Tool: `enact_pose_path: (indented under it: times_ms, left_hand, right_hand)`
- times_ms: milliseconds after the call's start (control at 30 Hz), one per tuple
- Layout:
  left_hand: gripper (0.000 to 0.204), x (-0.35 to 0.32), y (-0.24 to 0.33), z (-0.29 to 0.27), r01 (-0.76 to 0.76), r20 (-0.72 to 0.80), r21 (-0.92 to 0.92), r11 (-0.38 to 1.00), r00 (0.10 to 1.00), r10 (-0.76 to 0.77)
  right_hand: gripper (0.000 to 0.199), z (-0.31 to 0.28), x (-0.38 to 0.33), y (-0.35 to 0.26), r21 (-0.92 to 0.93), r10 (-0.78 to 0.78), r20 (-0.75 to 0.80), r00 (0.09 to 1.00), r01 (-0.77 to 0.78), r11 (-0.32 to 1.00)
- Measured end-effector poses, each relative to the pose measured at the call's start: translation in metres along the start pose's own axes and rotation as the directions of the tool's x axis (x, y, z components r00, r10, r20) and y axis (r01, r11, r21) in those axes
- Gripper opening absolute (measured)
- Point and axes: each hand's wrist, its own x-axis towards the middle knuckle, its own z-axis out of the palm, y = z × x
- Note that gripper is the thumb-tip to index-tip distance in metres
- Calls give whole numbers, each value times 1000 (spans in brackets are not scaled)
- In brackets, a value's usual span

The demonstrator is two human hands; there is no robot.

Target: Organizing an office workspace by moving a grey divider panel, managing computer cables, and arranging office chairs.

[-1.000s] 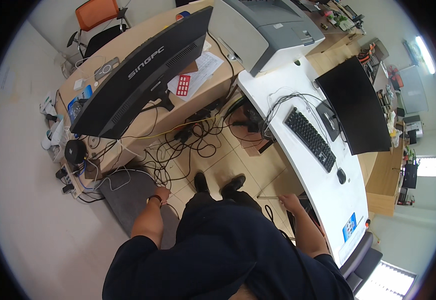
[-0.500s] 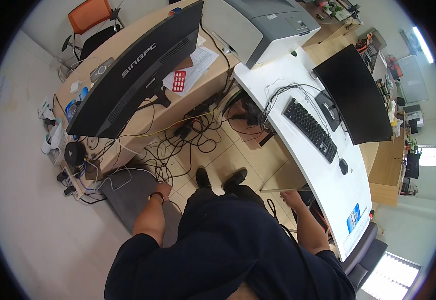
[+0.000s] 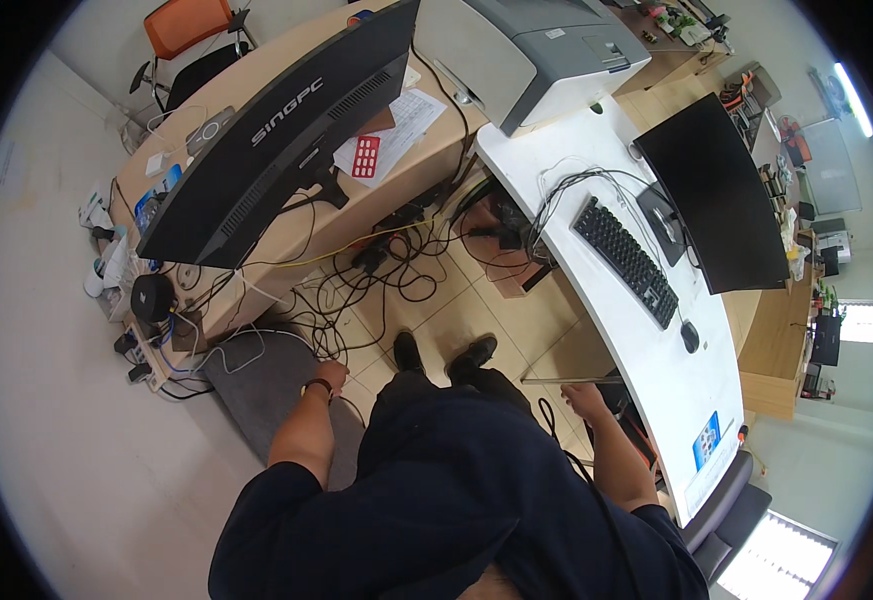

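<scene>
My left hand (image 3: 331,375) hangs low beside the grey cushioned seat (image 3: 261,385), a dark band at the wrist. Its fingers are curled in, and I see nothing in them. On the other side, my right hand (image 3: 584,400) hangs near the edge of the white desk (image 3: 616,325), loosely curled with no object visible in it. On that desk lie a black keyboard (image 3: 624,262) and a black mouse (image 3: 689,337), before a dark monitor (image 3: 716,200). Neither hand touches them. A second monitor (image 3: 281,135) stands with its back to me on the wooden desk (image 3: 256,305).
Tangled black cables (image 3: 381,265) cover the floor between the desks. A large grey-white printer (image 3: 546,65) stands at the far end. Papers (image 3: 411,125) with a red card (image 3: 365,157) lie behind the left monitor. An orange-backed chair (image 3: 188,28) is at far left.
The view has shifted slightly, so the desks and monitors sit a little differently in the picture. Both hands stay low at my sides, nearly still.
</scene>
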Motion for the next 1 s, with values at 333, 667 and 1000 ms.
enact_pose_path:
  times_ms: [333,667,1000]
  left_hand:
    - [37,5,21,-16,-230,116,365,902,973,201]
    - [22,-49,90,-65,-160,315,506,847,949,-9]
    - [38,-59,75,-64,10,198,43,999,980,-19]
  right_hand:
    - [32,-1,-5,0,-29,40,-17,999,-41,999]
    - [41,14,16,17,-22,-46,-4,999,46,999]
    - [28,7,24,0,-78,54,78,995,-48,996]
